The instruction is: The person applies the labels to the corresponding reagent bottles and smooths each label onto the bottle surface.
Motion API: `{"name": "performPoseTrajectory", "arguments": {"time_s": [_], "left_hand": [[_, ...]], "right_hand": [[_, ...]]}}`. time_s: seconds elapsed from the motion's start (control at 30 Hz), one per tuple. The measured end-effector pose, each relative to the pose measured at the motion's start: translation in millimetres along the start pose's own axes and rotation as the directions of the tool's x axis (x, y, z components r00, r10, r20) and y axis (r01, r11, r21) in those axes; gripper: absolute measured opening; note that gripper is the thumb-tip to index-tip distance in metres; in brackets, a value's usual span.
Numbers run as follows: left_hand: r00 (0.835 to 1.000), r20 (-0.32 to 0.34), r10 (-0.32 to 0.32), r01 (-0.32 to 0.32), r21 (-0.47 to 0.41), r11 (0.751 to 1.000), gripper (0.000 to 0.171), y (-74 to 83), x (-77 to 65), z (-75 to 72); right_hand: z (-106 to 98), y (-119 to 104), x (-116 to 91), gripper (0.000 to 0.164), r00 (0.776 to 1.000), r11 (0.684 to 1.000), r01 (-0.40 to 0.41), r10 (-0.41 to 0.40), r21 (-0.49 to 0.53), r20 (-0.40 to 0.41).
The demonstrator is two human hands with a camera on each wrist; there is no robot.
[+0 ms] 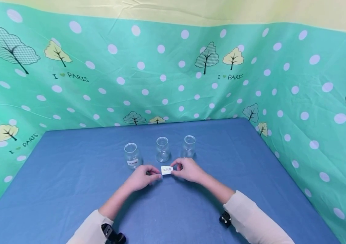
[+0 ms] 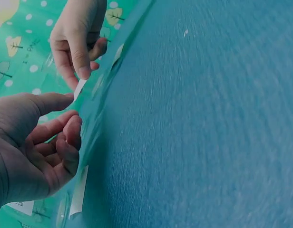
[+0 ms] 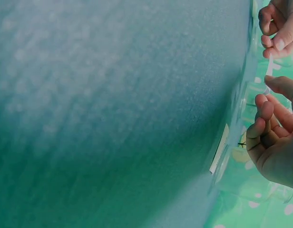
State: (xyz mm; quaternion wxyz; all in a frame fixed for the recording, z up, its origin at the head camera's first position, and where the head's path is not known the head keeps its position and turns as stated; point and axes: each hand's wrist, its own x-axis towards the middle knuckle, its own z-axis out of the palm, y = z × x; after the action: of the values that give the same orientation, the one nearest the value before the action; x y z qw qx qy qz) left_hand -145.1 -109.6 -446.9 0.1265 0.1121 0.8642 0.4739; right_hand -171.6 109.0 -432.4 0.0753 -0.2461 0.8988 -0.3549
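A small white label [image 1: 167, 170] with handwriting is held between my two hands, in front of the middle jar [image 1: 162, 149]. My right hand [image 1: 190, 170] pinches its right edge between thumb and index finger. At its left edge are the thumb and index fingertips of my left hand [image 1: 142, 178], the other fingers curled in. Seen edge-on in the left wrist view, the label [image 2: 79, 89] spans the gap between both hands. A clear glass jar [image 1: 131, 150] at left bears a similar label. The right jar [image 1: 189, 144] stands behind my right hand, its lower part partly hidden.
Blue cloth [image 1: 160, 210] covers the table. White slips show near the hands in the wrist views, one [image 2: 80, 192] beneath my left hand and one [image 3: 219, 149] by my right hand. A green dotted curtain [image 1: 160, 84] hangs along the back and sides.
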Motion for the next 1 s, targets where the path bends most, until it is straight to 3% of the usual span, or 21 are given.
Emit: {"name": "performPoseTrajectory", "arguments": {"time_s": [0.33, 1.0], "left_hand": [[0.999, -0.02, -0.028, 0.026, -0.08, 0.996, 0.015, 0.1, -0.1, 4.0], [0.997, -0.068, -0.034, 0.027, -0.104, 0.994, 0.011, 0.8, -1.0, 8.8]], "right_hand": [[-1.0, -4.3, -0.2, 0.02, 1.0, 0.999, -0.021, 0.021, 0.028, 0.004], [0.2, -7.1, -1.1, 0.019, 1.0, 0.999, -0.023, 0.023, 0.039, 0.008]]}}
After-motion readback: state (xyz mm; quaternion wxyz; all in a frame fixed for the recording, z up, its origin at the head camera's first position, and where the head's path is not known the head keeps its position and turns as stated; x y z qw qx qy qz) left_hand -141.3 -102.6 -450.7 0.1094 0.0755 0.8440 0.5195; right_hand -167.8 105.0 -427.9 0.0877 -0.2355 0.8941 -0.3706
